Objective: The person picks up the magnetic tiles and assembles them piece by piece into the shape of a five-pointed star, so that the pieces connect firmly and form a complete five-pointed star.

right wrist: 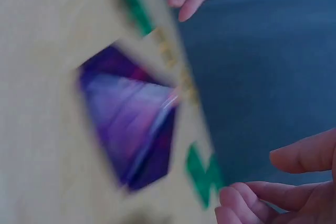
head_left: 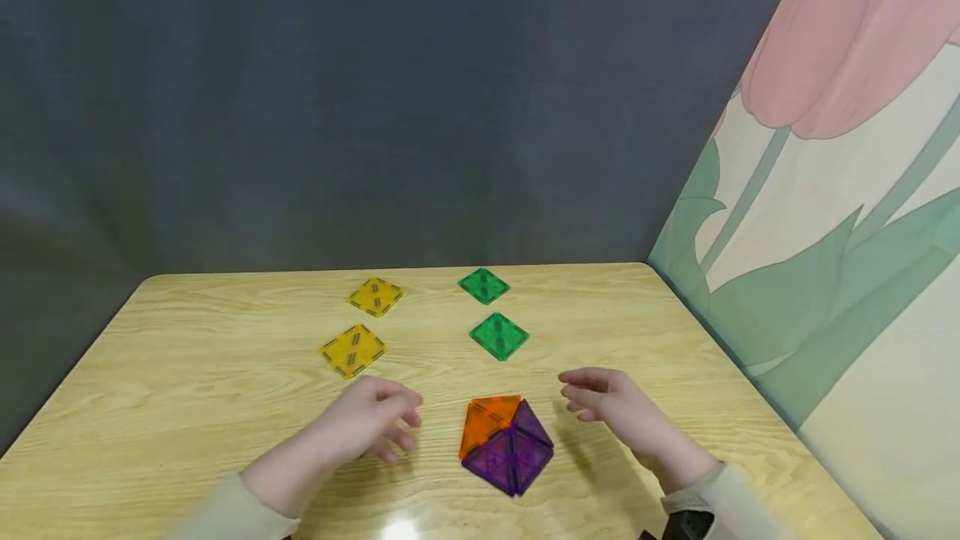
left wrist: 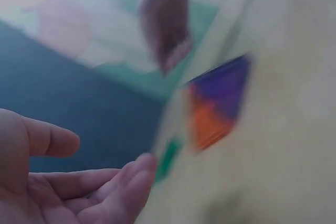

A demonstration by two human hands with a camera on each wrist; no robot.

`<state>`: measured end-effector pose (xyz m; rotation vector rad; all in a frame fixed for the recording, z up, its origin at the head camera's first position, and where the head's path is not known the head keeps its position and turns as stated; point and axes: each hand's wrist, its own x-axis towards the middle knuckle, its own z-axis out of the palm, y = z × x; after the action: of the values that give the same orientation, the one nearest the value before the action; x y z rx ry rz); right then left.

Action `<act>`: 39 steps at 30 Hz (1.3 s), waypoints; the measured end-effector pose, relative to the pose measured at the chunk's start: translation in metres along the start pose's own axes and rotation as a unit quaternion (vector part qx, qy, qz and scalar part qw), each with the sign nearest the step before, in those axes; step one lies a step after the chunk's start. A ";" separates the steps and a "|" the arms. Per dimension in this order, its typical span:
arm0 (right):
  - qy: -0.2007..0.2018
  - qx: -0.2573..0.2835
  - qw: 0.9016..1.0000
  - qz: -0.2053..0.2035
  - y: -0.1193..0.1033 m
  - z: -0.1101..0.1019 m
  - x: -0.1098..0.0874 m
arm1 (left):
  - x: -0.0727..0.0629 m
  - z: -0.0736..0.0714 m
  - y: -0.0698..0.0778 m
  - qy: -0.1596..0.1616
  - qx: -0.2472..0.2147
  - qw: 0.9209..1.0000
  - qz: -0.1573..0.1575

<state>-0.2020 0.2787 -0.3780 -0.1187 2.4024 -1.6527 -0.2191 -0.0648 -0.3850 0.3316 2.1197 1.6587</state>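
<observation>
Between the two hands, a cluster of translucent magnetic tiles forms a rough pentagon on the wooden table, with orange tiles (head_left: 486, 422) at the upper left and purple tiles (head_left: 514, 463) along the bottom and right. My left hand (head_left: 375, 419) hovers left of the cluster, fingers loosely bent and holding nothing. On the other side, my right hand (head_left: 611, 407) hangs above the table, also holding nothing, its thumb and fingers apart in the right wrist view. Both wrist views are blurred; the purple tiles (right wrist: 126, 124) show large in the right one.
Two yellow diamond shapes (head_left: 354, 350) made of tiles lie at the back left of the table (head_left: 187, 373). Two green diamond shapes (head_left: 499, 336) lie back near the middle. A dark curtain (head_left: 412, 107) hangs behind, and a tulip-patterned wall (head_left: 825, 257) borders the right side.
</observation>
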 end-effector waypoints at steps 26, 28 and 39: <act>-0.156 0.195 0.965 0.075 -0.039 0.148 0.066 | -0.051 -0.087 -0.053 0.040 -0.146 0.987 -0.058; -0.157 0.194 0.965 0.073 -0.039 0.148 0.067 | -0.050 -0.088 -0.055 0.043 -0.150 0.986 -0.055; -0.156 0.199 0.964 0.077 -0.037 0.152 0.071 | -0.053 -0.087 -0.056 0.068 -0.183 0.978 -0.068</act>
<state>-0.2389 0.1127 -0.4051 -0.1122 1.7713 -1.8452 -0.2087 -0.1772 -0.4121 -0.0411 1.8283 1.9866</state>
